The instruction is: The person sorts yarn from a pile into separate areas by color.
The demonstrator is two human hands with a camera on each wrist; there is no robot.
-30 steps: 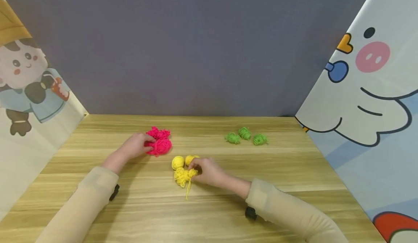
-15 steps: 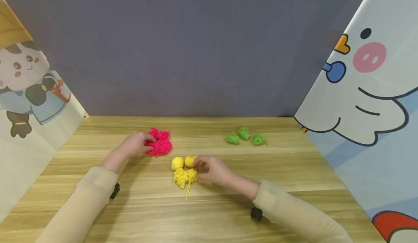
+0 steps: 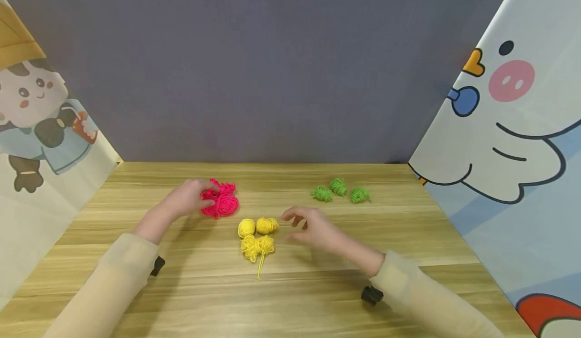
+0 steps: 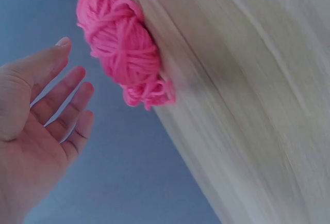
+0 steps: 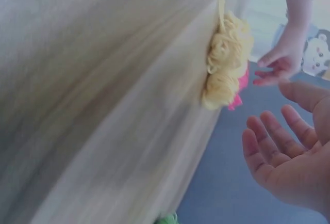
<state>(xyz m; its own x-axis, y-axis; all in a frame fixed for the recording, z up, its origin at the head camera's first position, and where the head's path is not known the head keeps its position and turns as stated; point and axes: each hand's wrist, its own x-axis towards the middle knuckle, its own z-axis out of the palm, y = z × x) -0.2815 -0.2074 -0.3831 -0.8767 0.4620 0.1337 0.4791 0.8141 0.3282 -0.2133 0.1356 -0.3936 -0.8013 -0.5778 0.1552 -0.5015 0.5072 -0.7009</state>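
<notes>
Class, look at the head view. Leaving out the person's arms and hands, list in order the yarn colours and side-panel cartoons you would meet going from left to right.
Cartoon figure in light blue → pink yarn → yellow yarn → green yarn → white cartoon character

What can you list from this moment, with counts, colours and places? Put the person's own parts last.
Pink yarn: one clump, exact count unclear, bright pink, left on the table
Yellow balls: two, yellow, side by side, left of centre
Loose bundle: one, yellow, nearer the person than those balls, strand trailing
Green balls: three, green, far right of centre
Table: one, light wood-grain, under the yarn
Back panel: one, grey, behind the table
Cartoon panels: two, multicoloured, either side
Wrist devices: two, black, at the cuffs
Sleeves: two, beige, on the arms
Left grip: one, bare, beside the pink yarn
Right grip: one, bare, right of the yellow yarn
</notes>
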